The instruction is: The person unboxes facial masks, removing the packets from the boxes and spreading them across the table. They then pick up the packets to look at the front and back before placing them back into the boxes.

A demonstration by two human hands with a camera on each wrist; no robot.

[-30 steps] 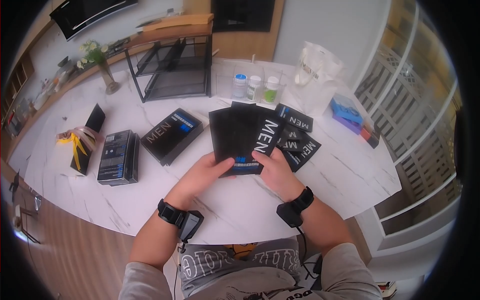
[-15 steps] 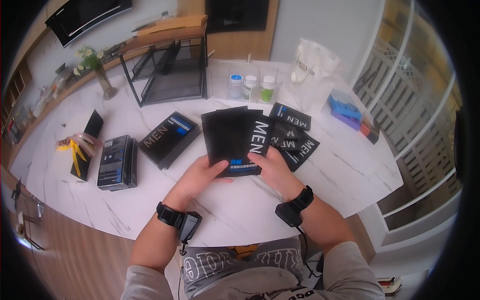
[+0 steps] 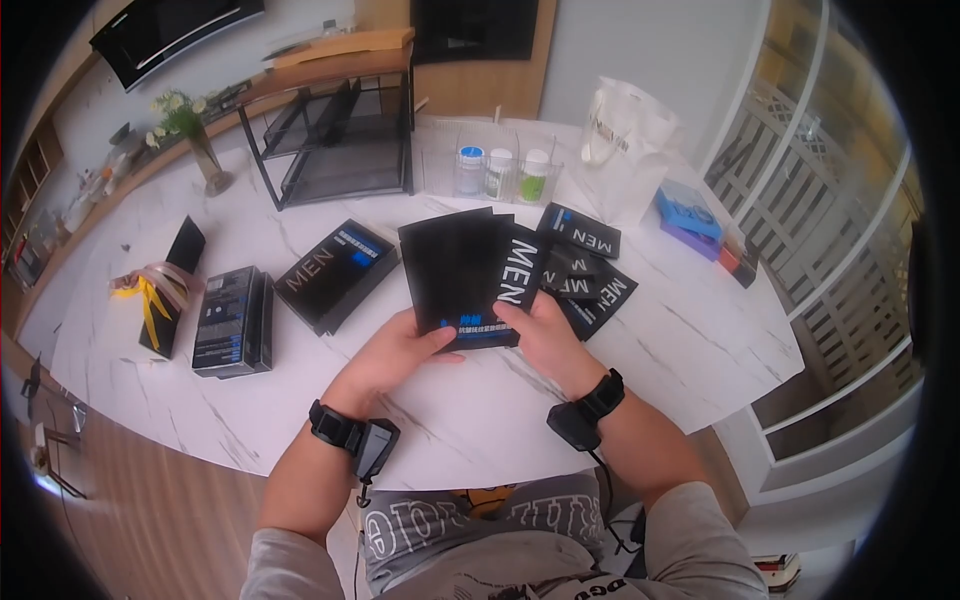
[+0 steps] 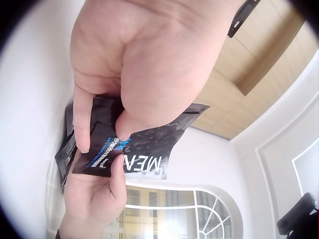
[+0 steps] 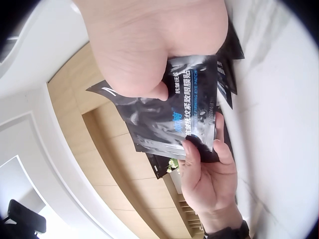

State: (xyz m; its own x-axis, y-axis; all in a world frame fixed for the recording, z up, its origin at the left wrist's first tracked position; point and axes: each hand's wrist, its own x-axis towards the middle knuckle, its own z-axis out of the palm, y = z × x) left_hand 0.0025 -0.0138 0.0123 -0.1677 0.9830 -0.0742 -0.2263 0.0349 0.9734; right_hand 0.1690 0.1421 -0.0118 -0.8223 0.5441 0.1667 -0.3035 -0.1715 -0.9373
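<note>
Several black sachets [image 3: 455, 270], fanned and overlapping, are held up off the table between both hands. The left hand [image 3: 400, 347] pinches their lower left corner, thumb in front. At the lower right, the right hand [image 3: 545, 335] pinches them with its thumb over the front one, below the white MEN lettering. In the right wrist view, blue and white print shows on the front sachet [image 5: 192, 99], with a thumb on each side. The left wrist view shows the same sachets [image 4: 144, 149] between both thumbs. More black sachets [image 3: 600, 300] lie fanned beyond the right hand.
Black boxes [image 3: 335, 275] and a second black stack [image 3: 232, 320] stand left on the marble table [image 3: 440, 420], beside a ribboned item [image 3: 155, 290]. Behind are a wire rack [image 3: 345, 165], bottles [image 3: 497, 172], a white bag [image 3: 630, 150] and a blue box [image 3: 687, 208].
The camera view has shifted slightly. The held sachets are lower and a little further left than a second ago, and their fan has changed slightly. Both hands keep their grip.
</note>
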